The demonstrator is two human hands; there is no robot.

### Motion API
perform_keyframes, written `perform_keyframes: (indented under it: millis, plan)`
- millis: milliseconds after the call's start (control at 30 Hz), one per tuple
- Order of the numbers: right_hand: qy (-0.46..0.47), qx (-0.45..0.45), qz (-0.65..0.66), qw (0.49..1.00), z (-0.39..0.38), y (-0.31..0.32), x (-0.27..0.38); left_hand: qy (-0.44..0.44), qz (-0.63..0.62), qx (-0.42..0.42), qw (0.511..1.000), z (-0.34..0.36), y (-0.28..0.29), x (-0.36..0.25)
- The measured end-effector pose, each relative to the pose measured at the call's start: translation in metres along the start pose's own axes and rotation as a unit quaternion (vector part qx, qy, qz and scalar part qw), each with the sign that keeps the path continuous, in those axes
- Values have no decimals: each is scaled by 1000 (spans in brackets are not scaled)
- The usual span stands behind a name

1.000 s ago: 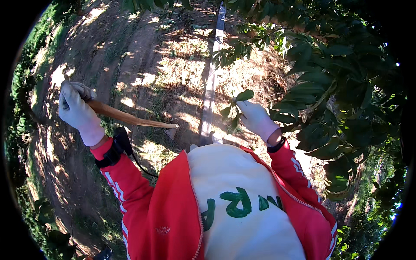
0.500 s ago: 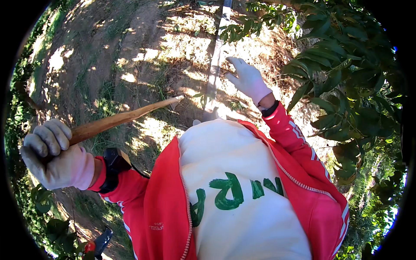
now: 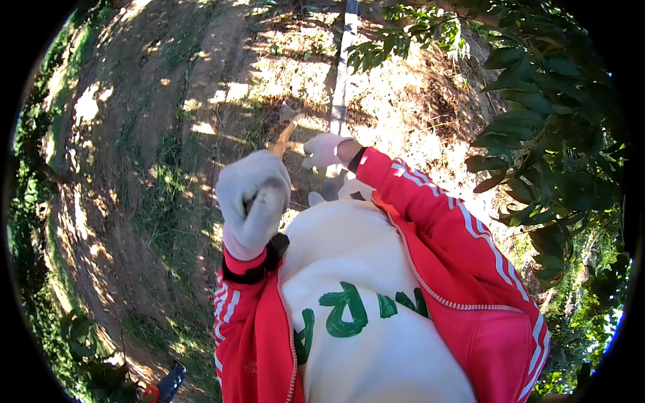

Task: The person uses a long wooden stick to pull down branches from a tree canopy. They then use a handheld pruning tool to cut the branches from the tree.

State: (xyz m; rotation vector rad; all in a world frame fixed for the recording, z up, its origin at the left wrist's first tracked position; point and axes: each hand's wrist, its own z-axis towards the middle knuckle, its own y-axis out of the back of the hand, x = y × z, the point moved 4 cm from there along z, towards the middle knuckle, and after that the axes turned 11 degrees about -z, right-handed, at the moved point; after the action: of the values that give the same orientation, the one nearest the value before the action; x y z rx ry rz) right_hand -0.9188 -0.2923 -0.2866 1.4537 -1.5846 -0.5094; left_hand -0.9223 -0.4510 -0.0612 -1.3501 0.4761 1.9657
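A pale wooden stick (image 3: pixel 281 141), perhaps a tool handle, points up and away from my left hand (image 3: pixel 254 198). That hand wears a soiled whitish glove and is closed around it; most of its length is hidden behind the fist. My right hand (image 3: pixel 324 150), in a pinkish-white glove, is just right of the stick and a little beyond the left fist. Its fingers point left, slightly bent and apart, and nothing shows in them. A gap appears between this hand and the stick.
Leafy branches (image 3: pixel 531 114) hang close on my right. A long, narrow pale strip (image 3: pixel 345 64) runs away over the dirt ground (image 3: pixel 222 67), which has grass and dry leaves. A dark blue and red object (image 3: pixel 169 384) lies at the lower left, beside leaves.
My left hand has swung right and inward with the stick, which now points away from me. The right hand has come down and left toward it, its fingers more bent.
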Motion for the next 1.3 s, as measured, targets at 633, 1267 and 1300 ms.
perform_keyframes:
  millis: [633,1267,1300]
  plan:
    - [77,18,-76,994,80,111,-49,-122,147,-208,959,85,-18,-13]
    - [-171,-189,242,936,-23,125,-389,-235,201,-130,942,300,-61,49]
    - [-199,-190,288,917,-26,105,-396,-243,188,-109,945,306,-60,53]
